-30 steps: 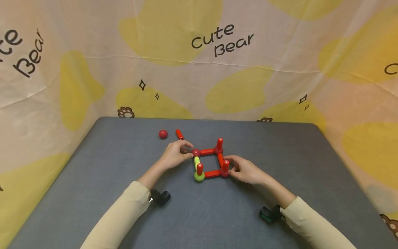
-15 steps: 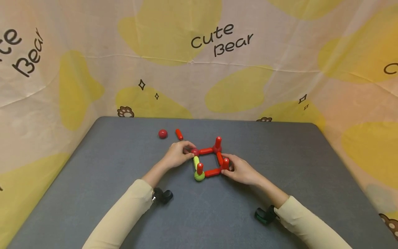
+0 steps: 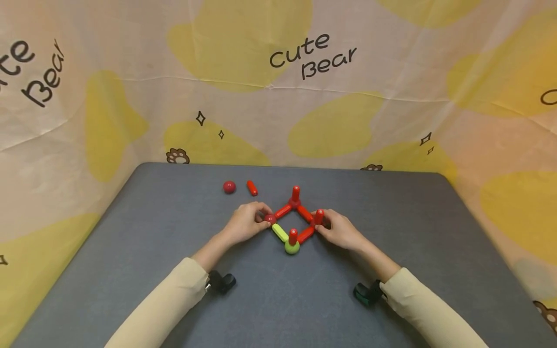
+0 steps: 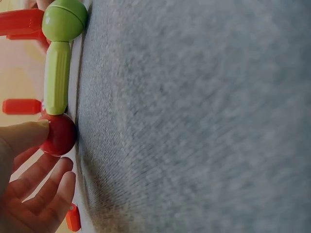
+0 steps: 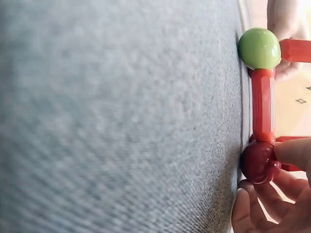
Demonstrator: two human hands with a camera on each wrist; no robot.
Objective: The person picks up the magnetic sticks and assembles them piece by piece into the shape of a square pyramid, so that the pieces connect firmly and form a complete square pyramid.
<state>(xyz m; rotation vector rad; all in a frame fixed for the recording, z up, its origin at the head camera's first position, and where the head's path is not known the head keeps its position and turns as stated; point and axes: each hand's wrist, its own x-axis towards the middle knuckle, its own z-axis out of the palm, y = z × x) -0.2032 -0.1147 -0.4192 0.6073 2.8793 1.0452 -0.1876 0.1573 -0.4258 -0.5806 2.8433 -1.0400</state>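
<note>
A four-sided frame of balls and rods lies flat on the table, turned like a diamond in the head view. My left hand (image 3: 245,222) pinches the red ball (image 4: 60,136) at its left corner. At the right corner, my right hand (image 3: 341,229) grips another red ball (image 5: 257,161) between thumb and fingers. The near corner is a green ball (image 3: 292,248), joined to the left one by a yellow-green rod (image 3: 280,233); the other sides are red rods. Short red rods stand upright on the far ball (image 3: 296,193), right ball and green ball. The left ball bears no upright rod.
A loose red ball (image 3: 229,187) and a loose red rod (image 3: 252,188) lie behind my left hand on the grey table (image 3: 278,309). A printed cloth (image 3: 243,58) hangs along the table's back and sides.
The frame has turned counterclockwise, from roughly square-on to a diamond. Its green corner moved right and its right corner moved away from me. Both hands have kept to their corners in the last half second.
</note>
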